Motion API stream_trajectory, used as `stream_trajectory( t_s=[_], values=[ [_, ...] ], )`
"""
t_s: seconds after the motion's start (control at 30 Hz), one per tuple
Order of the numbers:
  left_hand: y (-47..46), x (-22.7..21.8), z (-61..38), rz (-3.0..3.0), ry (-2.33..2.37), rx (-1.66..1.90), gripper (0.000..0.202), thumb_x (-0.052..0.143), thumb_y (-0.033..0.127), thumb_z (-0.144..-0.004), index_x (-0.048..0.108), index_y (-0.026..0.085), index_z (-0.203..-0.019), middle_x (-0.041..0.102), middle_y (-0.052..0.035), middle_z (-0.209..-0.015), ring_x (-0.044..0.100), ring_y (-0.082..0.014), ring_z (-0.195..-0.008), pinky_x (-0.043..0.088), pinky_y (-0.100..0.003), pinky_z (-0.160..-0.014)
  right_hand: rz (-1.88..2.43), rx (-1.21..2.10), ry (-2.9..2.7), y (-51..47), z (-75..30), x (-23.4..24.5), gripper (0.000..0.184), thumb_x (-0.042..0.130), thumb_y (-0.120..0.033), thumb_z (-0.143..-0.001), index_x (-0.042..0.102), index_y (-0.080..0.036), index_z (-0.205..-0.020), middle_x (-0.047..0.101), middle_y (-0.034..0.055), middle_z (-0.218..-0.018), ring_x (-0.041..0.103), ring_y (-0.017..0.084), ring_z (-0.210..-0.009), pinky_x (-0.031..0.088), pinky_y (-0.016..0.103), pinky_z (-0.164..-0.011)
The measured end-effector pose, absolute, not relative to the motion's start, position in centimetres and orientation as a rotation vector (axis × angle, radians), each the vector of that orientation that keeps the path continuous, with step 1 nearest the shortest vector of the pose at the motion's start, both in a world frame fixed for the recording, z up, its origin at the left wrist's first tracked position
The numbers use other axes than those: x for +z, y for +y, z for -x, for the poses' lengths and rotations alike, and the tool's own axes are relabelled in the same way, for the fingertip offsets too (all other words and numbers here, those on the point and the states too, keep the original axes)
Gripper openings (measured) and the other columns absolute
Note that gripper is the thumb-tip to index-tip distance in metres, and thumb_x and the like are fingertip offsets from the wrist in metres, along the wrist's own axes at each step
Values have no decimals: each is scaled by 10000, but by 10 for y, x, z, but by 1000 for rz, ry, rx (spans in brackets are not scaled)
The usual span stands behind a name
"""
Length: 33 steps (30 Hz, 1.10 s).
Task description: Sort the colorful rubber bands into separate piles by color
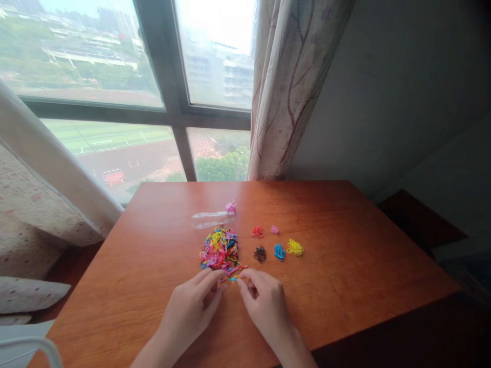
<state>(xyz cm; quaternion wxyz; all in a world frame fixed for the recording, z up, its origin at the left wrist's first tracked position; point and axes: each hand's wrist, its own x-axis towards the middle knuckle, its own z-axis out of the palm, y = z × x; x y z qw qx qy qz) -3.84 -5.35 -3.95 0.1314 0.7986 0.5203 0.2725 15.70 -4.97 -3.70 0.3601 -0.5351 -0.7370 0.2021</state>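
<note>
A heap of small loops [218,250] in mixed colours, which look like rubber bands, lies on the wooden table. At its near edge is my left hand [194,301], its thumb and forefinger curved and a little apart beside some purple and yellow loops. My right hand [266,299] faces it, fingertips pinched at a yellow loop [237,277] next to a blue one. Right of the heap lie small groups of one colour each: red loops [257,232], a pink group [274,230], black loops [260,254], blue loops [280,252] and yellow loops [295,248].
Behind the heap a clear plastic container [210,220] lies on its side, with a pink piece [230,207] at its right end. The brown table [345,271] ends at a window [180,112] with curtains [291,87] on both sides.
</note>
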Motion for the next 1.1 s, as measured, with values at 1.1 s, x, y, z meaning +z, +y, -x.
stream_trajectory(
  t_s=[1.1],
  values=[
    [-54, -31, 35, -2287, 1430, 757, 223, 461, 151, -885, 648, 244, -964, 664, 0, -816, 645, -116, -655, 473, -181, -600, 1400, 430, -1889, -49, -167, -42, 147, 529, -229, -927, 648, -210, -845, 631, -16, -658, 582, 135, -600, 356, 234, -607]
  ],
)
